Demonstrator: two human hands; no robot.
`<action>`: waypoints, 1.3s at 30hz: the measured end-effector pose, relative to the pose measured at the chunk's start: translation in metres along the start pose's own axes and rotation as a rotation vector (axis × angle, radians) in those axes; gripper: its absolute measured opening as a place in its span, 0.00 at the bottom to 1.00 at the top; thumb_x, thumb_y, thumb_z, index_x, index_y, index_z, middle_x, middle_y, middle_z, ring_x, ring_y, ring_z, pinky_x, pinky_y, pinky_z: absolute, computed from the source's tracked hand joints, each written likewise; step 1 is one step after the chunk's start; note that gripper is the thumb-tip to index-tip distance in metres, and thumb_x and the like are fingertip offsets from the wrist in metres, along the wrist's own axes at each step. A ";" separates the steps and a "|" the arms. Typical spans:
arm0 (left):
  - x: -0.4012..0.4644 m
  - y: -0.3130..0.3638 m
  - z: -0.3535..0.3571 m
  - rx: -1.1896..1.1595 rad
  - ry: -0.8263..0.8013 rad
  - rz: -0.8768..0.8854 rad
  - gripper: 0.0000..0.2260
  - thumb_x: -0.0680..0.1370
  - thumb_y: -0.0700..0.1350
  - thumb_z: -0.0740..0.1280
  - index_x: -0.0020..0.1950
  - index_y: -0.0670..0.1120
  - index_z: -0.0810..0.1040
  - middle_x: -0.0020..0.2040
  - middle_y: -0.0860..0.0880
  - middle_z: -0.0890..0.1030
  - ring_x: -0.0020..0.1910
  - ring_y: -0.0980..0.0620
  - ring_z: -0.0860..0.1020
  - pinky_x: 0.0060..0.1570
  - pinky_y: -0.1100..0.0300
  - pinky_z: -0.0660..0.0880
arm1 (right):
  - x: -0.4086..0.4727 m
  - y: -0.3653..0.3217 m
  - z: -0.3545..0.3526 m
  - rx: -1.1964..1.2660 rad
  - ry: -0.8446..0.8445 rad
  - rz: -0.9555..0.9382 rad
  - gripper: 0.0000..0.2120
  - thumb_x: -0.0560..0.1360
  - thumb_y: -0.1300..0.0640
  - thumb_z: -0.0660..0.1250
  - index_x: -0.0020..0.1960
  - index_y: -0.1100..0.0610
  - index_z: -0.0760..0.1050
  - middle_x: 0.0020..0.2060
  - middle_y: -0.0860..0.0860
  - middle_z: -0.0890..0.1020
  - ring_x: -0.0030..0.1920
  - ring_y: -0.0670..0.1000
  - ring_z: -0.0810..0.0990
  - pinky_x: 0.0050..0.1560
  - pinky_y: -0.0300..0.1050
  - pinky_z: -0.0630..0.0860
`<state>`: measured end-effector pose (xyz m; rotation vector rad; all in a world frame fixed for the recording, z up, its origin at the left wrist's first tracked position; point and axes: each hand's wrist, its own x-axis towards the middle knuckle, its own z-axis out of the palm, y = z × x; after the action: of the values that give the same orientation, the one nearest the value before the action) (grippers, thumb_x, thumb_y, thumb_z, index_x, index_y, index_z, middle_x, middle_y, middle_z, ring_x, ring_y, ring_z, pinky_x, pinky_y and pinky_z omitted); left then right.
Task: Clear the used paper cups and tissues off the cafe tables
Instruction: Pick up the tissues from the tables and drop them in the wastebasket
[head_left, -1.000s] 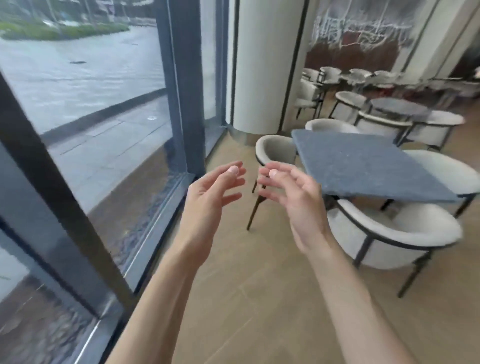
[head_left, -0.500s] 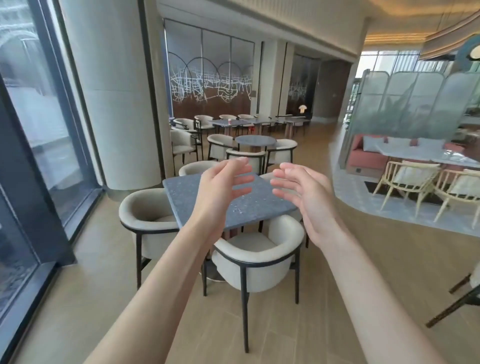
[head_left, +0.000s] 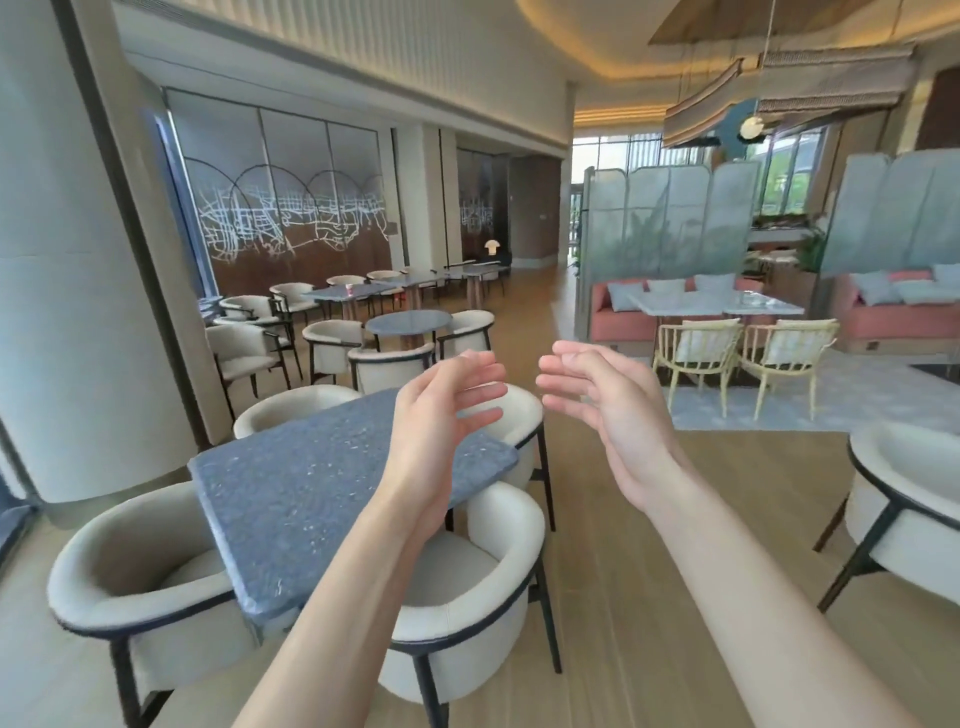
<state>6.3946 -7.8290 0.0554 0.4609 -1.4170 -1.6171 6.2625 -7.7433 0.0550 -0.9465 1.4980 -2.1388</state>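
both hands, left hand (head_left: 447, 410) & right hand (head_left: 605, 402), fingers relaxed, holding nothing. near counter (head_left: 311, 499) bare; head for far counter (head_left: 349, 294) w/ small red item, maybe a cup.

The nearest bench (head_left: 322, 499) has a blue-grey speckled top, matt and rough like stone or terrazzo. The armchairs (head_left: 457, 587) around it wear cream cloth, nubby and soft-looking, on thin black frames, probably metal. The floor (head_left: 639, 597) is pale wood planking with a low sheen. The big column (head_left: 78, 312) looks smooth, matt and off-white.
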 end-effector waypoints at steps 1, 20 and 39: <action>0.017 -0.005 0.002 -0.004 -0.019 -0.001 0.12 0.82 0.45 0.63 0.56 0.42 0.84 0.53 0.44 0.87 0.56 0.45 0.84 0.59 0.49 0.81 | 0.015 0.002 -0.001 -0.007 0.016 -0.009 0.08 0.81 0.61 0.63 0.55 0.57 0.80 0.51 0.57 0.86 0.54 0.54 0.85 0.58 0.51 0.82; 0.286 -0.112 0.094 0.050 0.202 0.030 0.11 0.82 0.43 0.62 0.53 0.42 0.84 0.51 0.42 0.87 0.53 0.46 0.85 0.60 0.45 0.80 | 0.303 0.090 -0.038 0.138 -0.125 0.058 0.07 0.81 0.59 0.63 0.51 0.56 0.80 0.51 0.57 0.86 0.53 0.54 0.86 0.57 0.50 0.82; 0.560 -0.269 0.271 0.165 0.298 0.038 0.11 0.81 0.42 0.63 0.54 0.43 0.85 0.50 0.46 0.87 0.53 0.48 0.85 0.56 0.48 0.81 | 0.630 0.199 -0.185 0.137 -0.250 0.135 0.08 0.80 0.61 0.64 0.55 0.55 0.80 0.49 0.54 0.87 0.51 0.49 0.86 0.55 0.47 0.83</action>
<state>5.7948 -8.1436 0.0360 0.7351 -1.3271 -1.3424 5.6699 -8.0876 0.0308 -0.9923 1.2423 -1.9197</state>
